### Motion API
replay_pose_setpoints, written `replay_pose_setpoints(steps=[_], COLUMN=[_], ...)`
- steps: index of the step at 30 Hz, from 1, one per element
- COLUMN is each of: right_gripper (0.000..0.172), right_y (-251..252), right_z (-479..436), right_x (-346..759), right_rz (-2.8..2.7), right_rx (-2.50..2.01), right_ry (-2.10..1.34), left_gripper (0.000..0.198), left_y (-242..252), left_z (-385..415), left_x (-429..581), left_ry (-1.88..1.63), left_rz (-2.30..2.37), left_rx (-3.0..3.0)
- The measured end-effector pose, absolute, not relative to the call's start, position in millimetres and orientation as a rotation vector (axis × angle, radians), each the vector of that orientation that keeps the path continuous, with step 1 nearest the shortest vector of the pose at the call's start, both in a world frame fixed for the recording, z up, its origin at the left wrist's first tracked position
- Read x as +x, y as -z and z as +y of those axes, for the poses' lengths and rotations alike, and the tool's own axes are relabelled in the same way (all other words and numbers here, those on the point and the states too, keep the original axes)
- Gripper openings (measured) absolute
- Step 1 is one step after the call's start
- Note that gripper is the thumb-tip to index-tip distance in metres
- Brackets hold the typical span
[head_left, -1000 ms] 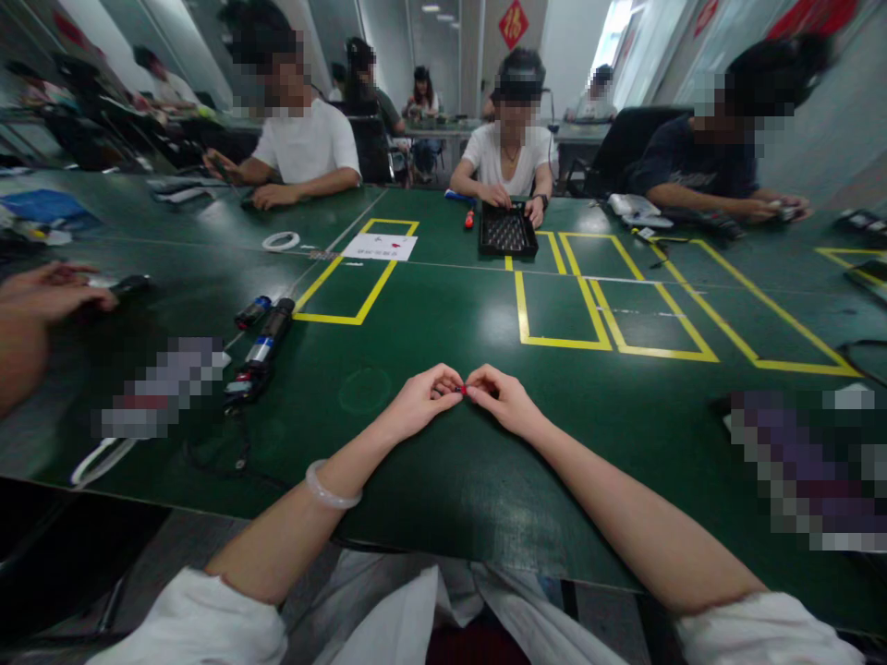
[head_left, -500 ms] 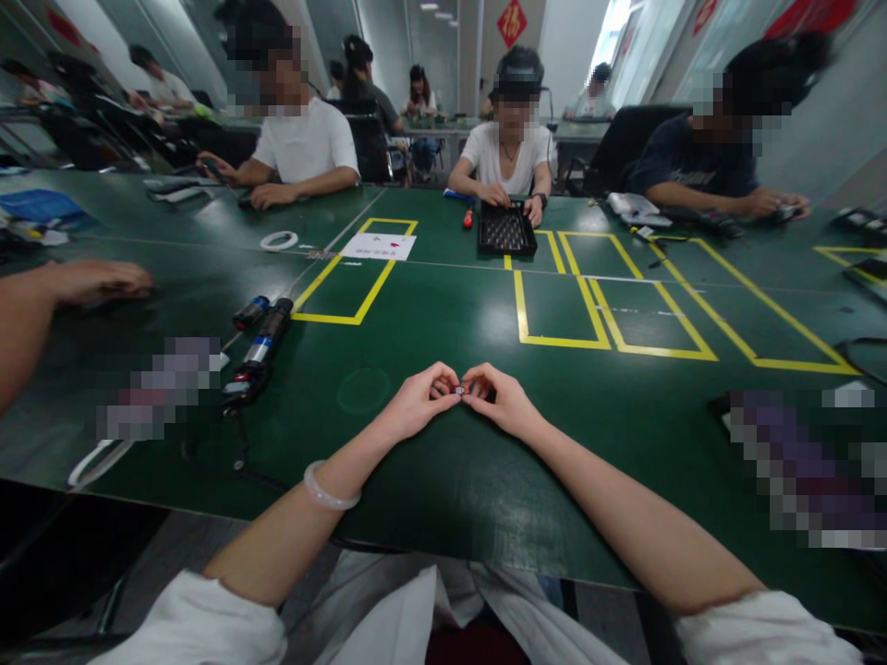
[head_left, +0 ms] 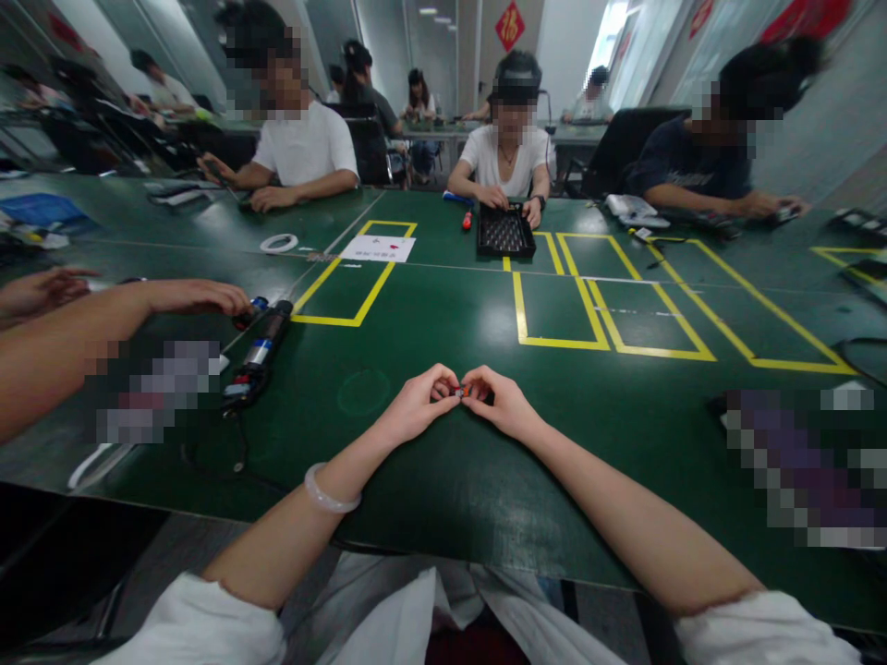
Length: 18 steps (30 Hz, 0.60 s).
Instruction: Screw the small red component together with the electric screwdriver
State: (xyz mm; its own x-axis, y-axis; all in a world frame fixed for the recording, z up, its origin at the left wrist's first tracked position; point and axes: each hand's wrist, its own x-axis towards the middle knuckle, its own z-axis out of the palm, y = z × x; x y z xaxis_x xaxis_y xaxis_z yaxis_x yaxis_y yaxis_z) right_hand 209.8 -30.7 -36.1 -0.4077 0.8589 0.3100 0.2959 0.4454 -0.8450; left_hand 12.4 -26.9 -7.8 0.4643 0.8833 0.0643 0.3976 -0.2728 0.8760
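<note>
In the middle of the head view, my left hand (head_left: 424, 395) and my right hand (head_left: 500, 397) meet at their fingertips above the green table (head_left: 443, 489). Between them they pinch one small part with orange and silver-grey colouring (head_left: 460, 392); it is too small to tell its kind. Thumbs and forefingers of both hands press on it, one from each side. The fingers mostly cover it. A pale bangle (head_left: 331, 489) circles my left wrist.
Black-and-blue cylindrical devices (head_left: 261, 351) lie to the left, with a co-worker's hand (head_left: 214, 297) at the smaller one. Across the table a person holds a black tray (head_left: 505, 231). A white paper sheet (head_left: 380, 248) lies by yellow tape outlines (head_left: 565, 344).
A co-worker's arm at the left has reached rightward to the small cylindrical device, and a second hand has appeared there. My hands have stayed nearly still around the small part.
</note>
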Motion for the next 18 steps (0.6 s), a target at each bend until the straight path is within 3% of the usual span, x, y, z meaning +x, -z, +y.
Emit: replay_pose_setpoints(steps=[9,18], right_gripper=[0.013,0.018], right_y=[32,38], right_z=[-31,-28], right_x=[210,213], right_rz=[-1.936,-1.809], right_rx=[-0.966,-1.003], right_ry=[-0.919,-1.098], left_gripper=[0.02,0.039], left_y=[5,-20], left_z=[-29,-7], left_x=[13,-41], left_ry=[-0.71,-0.915], left_rz=[1.082,1.29], left_rx=[1.868,1.82])
